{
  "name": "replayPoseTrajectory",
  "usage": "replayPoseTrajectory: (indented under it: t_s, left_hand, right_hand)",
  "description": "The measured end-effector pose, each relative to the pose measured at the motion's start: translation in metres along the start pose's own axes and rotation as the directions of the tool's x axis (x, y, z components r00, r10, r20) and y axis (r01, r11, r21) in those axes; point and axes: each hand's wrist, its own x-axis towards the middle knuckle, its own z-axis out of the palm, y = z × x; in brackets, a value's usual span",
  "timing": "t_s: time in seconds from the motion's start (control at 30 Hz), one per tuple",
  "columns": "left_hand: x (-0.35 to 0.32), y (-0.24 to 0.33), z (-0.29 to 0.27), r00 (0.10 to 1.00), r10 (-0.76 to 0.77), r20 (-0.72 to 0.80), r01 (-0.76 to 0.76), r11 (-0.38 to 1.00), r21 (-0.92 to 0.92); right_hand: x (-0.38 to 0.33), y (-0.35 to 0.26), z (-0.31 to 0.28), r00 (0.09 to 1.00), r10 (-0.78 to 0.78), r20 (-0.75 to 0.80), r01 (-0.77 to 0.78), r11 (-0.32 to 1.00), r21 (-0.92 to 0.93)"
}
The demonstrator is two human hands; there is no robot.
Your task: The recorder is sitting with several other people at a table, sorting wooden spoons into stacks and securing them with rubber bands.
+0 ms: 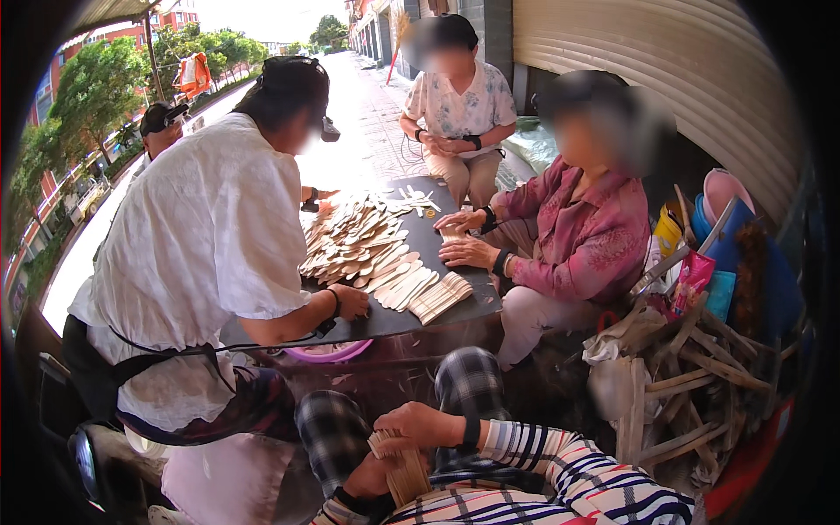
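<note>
Wooden sticks [408, 479] are held in a bundle on the near side of the table [423, 241], above plaid trousers [471, 385]. The bundle is clamped by both hands: its left side is wrapped by the left hand [366, 477], and its upper end is gripped by the right hand [424, 425]. The right arm is covered by a striped sleeve [542, 442], and a black band is worn at each wrist.

Under the table's near edge, part of a pink basin [346, 352] is seen. To the right of the table, old wood [674, 385] is heaped.

Near the table's front edge, sticks are laid in a neat row [440, 297]; behind it, a loose pile [359, 241] is spread over the top. By the left side, a co-worker in a white shirt [201, 219] is bent over the table, one hand [353, 302] rested at its edge; whether anything is gripped there cannot be told. At the right side, a small stack is held by a co-worker in a red shirt [577, 227].

Beyond the table, a third co-worker [464, 101] is seated, hands brought together. Farther off, the pavement [372, 96] is bordered by trees [96, 87].
</note>
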Motion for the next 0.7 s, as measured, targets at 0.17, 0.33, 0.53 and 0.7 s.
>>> replayPoseTrajectory:
  t_s: [0.17,0.33,0.53,0.7]
  left_hand:
    - [-0.003,0.001,0.011,1.000,0.009,-0.008,-0.009,1.000,-0.025]
    - [0.002,-0.006,0.006,0.999,-0.002,0.032,0.003,0.999,-0.034]
    - [0.004,-0.002,0.010,1.000,-0.009,0.026,0.011,0.994,-0.107]
    - [0.000,0.021,0.012,0.986,0.009,-0.164,-0.016,0.999,-0.045]
  right_hand:
    - [-0.006,-0.002,0.010,0.999,0.036,0.004,-0.035,0.999,-0.036]
    - [-0.007,-0.015,0.008,0.998,0.003,-0.069,-0.002,1.000,0.020]
    - [-0.003,-0.011,0.004,0.998,0.043,-0.048,-0.042,0.999,0.027]
    - [-0.007,-0.006,0.011,0.957,0.145,-0.252,-0.105,0.980,0.167]
